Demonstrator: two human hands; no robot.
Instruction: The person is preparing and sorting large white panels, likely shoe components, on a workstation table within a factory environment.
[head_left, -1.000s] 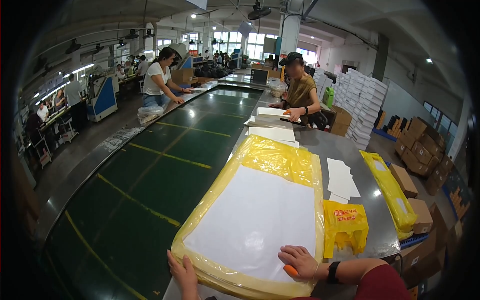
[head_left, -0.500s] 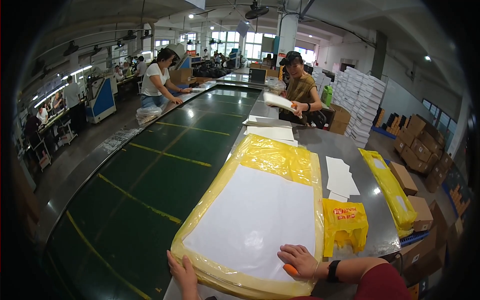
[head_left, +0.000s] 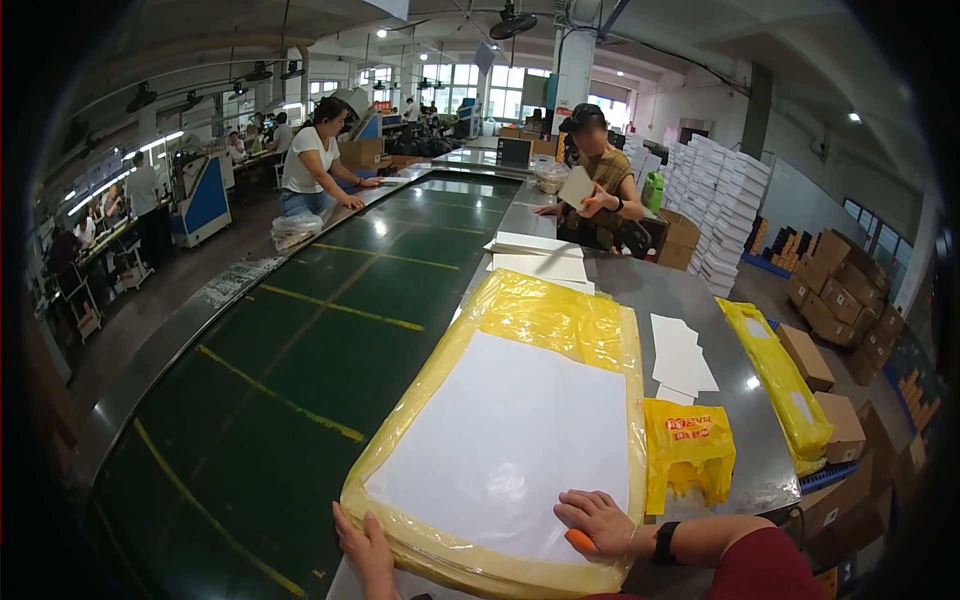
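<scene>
A large pack of white sheets (head_left: 505, 450), wrapped in clear and yellow plastic film (head_left: 550, 312), lies on the metal table in front of me. My right hand (head_left: 597, 522) rests flat on the top sheet near the pack's near right corner. An orange cover shows at its thumb. Against the near left corner of the pack is my left hand (head_left: 365, 548), thumb and fingers apart along the film edge. A crumpled yellow plastic bag (head_left: 690, 440) lies right of the pack. Loose white cards (head_left: 682, 355) are just beyond that bag.
A green conveyor belt (head_left: 300, 350) with yellow lines runs along my left. Across the table a co-worker (head_left: 605, 165) holds a pale stack (head_left: 575, 188); another person (head_left: 318, 165) stands beyond the belt. A long yellow-wrapped pack (head_left: 780, 385) and cardboard boxes (head_left: 840, 425) are at right.
The co-worker's pale stack has gone from lying flat to tilted upright, and the co-worker's head is now lowered. My hands and the wrapped pack have barely moved.
</scene>
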